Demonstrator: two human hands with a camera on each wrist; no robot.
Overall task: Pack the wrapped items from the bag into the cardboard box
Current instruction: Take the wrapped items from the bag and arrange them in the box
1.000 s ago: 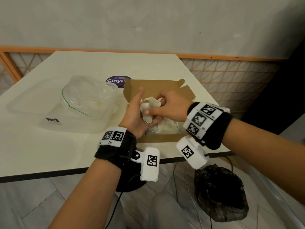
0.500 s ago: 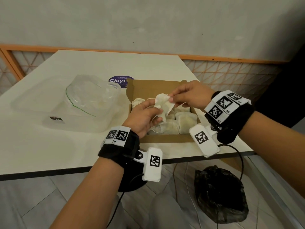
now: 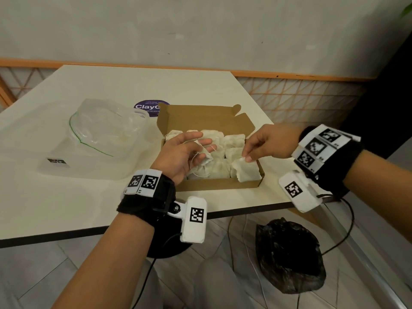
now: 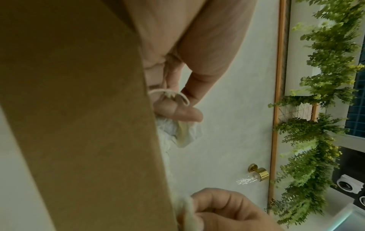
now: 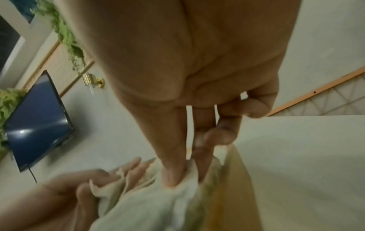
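Observation:
An open cardboard box [image 3: 218, 185] sits mid-table with several white wrapped pouches packed in it. My left hand [image 3: 200, 146] hovers over the box's left half. It holds one pouch [image 3: 208, 159] with the pouch's string looped round its fingers, as the left wrist view shows [image 4: 181, 132]. My right hand [image 3: 246, 156] pinches another pouch [image 3: 245, 171] by its top edge at the box's front right corner; in the right wrist view thumb and fingers squeeze the pouch's cloth [image 5: 158, 203]. The clear plastic bag [image 3: 104, 128] with a green seal line lies left of the box.
The bag rests on a translucent plastic tray [image 3: 73, 170]. A purple round sticker [image 3: 147, 107] lies behind the box. The table's front edge [image 3: 245, 211] runs just below the box. On the floor under the right arm is a black bag [image 3: 289, 255] with cables.
The hands, together over the box before, have parted. The right hand carried one pouch down to the front right corner, while the left hand stayed over the left half with another pouch.

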